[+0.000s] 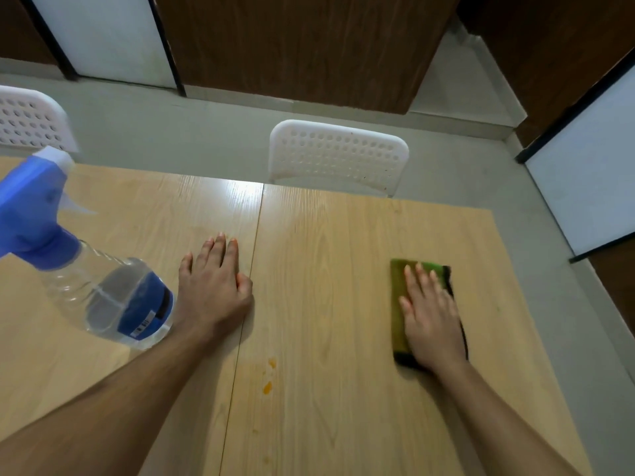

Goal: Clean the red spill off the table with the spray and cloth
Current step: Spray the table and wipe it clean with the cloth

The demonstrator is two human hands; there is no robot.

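Spill [268,386]: small orange-red blobs on the wooden counter [343,242], just right of the centre seam, near edge, between both forearms. Green cloth [400,304] lies flat, well right of it, right hand [431,321] pressed flat on top with fingers spread, not gripping. Left hand [214,286] open, palm down on the counter at the seam, holding nothing. Spray bottle [103,269] stands just left of it. White chair [338,156] behind the far edge.
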